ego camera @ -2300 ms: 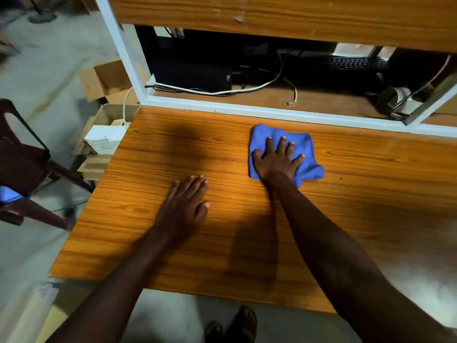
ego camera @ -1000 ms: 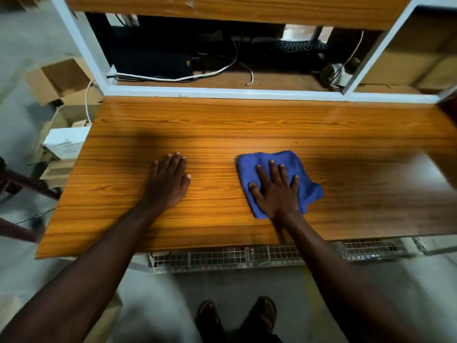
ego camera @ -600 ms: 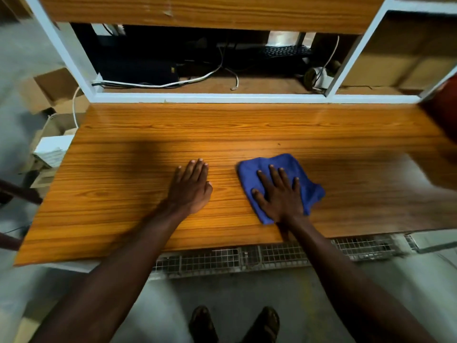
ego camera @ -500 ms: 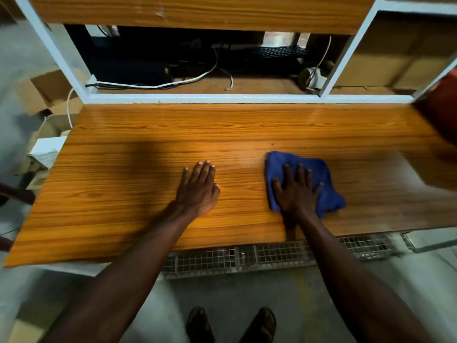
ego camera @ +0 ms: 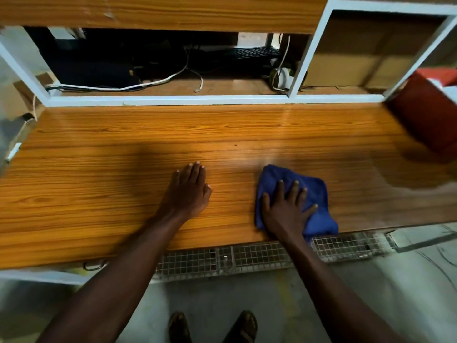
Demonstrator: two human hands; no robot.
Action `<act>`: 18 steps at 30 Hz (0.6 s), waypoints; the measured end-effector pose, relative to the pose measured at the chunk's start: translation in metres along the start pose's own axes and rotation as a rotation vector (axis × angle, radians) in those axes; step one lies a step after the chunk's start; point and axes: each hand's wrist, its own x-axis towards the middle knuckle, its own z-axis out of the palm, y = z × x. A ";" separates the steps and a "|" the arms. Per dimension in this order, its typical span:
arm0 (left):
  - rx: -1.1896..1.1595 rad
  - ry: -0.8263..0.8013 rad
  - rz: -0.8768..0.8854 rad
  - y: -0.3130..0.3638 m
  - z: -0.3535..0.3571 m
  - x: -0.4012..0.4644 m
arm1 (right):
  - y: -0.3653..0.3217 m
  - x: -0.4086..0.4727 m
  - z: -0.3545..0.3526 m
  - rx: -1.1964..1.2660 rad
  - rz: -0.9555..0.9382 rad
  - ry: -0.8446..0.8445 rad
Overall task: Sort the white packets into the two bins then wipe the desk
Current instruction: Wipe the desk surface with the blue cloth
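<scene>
The right hand (ego camera: 286,210) lies flat with fingers spread on a crumpled blue cloth (ego camera: 315,199), pressing it to the wooden surface (ego camera: 99,189) close to the near edge, toward five o'clock from the middle of the top. The cloth sits directly under that hand and spills out past the fingertips toward twelve and past the little finger toward three; its longer run goes roughly from eleven to five o'clock, with a fold hanging near the edge. The left hand (ego camera: 188,194) rests open, palm down, fingers together and pointing to twelve, at nine o'clock from the cloth and apart from it. A red bin (ego camera: 425,115) stands at the far right, about two o'clock from the cloth, something white showing in it. I judge the wiping under way, with the unwiped stretch lying to the right hand's three o'clock side.
</scene>
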 end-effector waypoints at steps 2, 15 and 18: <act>0.034 0.037 0.019 0.000 -0.002 -0.002 | -0.001 -0.013 0.004 -0.033 -0.205 -0.022; 0.050 0.098 0.018 0.049 -0.007 0.032 | -0.031 0.112 0.003 -0.051 -0.453 -0.028; 0.020 0.086 0.007 0.051 -0.005 0.039 | -0.032 0.155 0.001 -0.031 -0.311 0.003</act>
